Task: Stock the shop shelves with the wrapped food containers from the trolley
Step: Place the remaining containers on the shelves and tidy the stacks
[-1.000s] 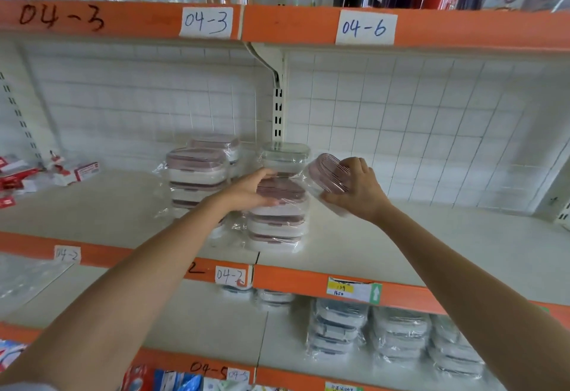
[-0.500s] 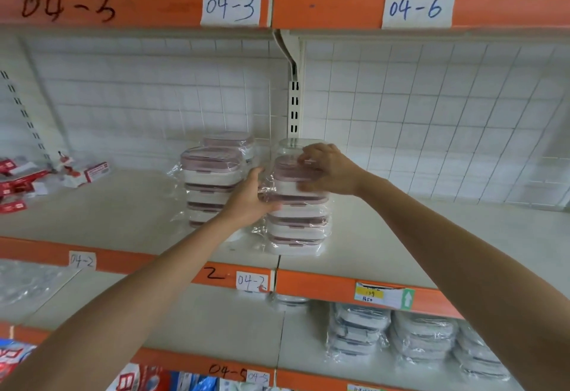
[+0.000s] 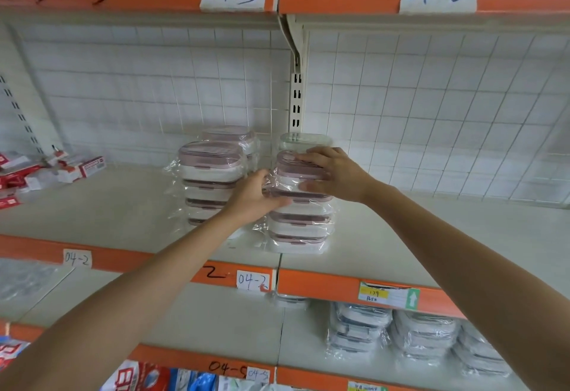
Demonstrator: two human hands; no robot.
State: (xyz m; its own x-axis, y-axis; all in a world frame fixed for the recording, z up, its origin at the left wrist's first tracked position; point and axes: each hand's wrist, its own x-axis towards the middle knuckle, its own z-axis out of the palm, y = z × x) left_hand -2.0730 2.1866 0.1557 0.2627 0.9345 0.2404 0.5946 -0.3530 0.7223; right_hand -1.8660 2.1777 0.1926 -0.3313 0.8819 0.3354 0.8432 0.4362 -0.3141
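Two stacks of plastic-wrapped white containers with pink lids stand side by side on the middle shelf (image 3: 123, 205). The right stack (image 3: 297, 227) carries a top container (image 3: 293, 166) under my right hand (image 3: 334, 174), whose fingers lie flat and spread over its lid. My left hand (image 3: 256, 197) presses against the left side of that stack, fingers fairly straight. The left stack (image 3: 209, 180) stands untouched beside it. More wrapped containers (image 3: 303, 140) sit behind, near the back grid. The trolley is out of view.
Red and white boxes (image 3: 46, 171) lie at the shelf's far left. The shelf to the right of the stacks is bare up to the wire grid (image 3: 431, 112). Below, wrapped blue-lidded containers (image 3: 401, 338) fill the lower right shelf. Orange rails carry labels 04-3, 04-6 and 04-2.
My right hand brought the tilted container over and set it flat on top of the right stack; its fingers have now spread over the lid. My left hand stayed at the stack's side.
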